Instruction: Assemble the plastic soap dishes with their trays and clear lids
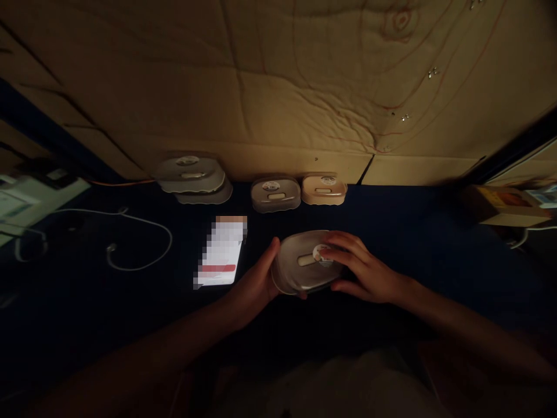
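Observation:
A greyish oval container (296,270) with a clear lid, a pale oblong tab and a round sticker is held in front of me, slightly tilted. My left hand (261,276) grips it at its left side, thumb along the edge and the other fingers mostly hidden beneath. Over the right end of the lid lies my right hand (363,267), its fingers spread, with fingertips touching the lid near the sticker. Behind stand a similar grey container (275,202) and a peach-coloured one (324,191), side by side.
Two stacked grey containers (190,174) stand at the back left. A lit phone (221,252) lies left of my hands on the dark blue table (418,232). A white cable (169,244) curls farther left. Boxes (507,206) stand at the right. Brown creased sheeting (282,69) rises behind.

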Action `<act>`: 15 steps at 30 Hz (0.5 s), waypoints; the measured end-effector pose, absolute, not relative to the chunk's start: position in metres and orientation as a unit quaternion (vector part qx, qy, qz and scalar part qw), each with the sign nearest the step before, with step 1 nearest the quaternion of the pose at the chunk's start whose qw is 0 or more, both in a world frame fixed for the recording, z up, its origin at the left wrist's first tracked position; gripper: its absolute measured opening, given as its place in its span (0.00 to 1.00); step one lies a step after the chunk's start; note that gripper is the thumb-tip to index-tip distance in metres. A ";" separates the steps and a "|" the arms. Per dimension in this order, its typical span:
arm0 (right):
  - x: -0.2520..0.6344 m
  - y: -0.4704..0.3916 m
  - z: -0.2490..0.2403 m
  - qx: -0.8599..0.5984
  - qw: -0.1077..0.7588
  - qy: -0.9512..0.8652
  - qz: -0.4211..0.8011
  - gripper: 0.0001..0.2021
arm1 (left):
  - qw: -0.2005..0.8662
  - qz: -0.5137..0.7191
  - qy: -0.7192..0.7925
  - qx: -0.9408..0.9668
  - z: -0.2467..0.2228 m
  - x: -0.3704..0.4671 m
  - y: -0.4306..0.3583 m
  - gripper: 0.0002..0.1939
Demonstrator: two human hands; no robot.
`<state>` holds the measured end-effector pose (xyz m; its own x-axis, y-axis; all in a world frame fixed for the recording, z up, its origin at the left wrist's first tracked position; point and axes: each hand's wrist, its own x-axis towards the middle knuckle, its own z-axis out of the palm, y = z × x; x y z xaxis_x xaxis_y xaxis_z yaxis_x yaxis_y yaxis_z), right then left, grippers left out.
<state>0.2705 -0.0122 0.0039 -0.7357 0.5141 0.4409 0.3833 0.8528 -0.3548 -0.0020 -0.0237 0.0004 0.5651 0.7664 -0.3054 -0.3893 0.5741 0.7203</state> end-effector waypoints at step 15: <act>0.272 -0.016 0.003 -0.237 0.270 -0.931 0.057 0.35 | 0.831 0.344 0.292 0.326 0.005 -0.001 -0.025 0.31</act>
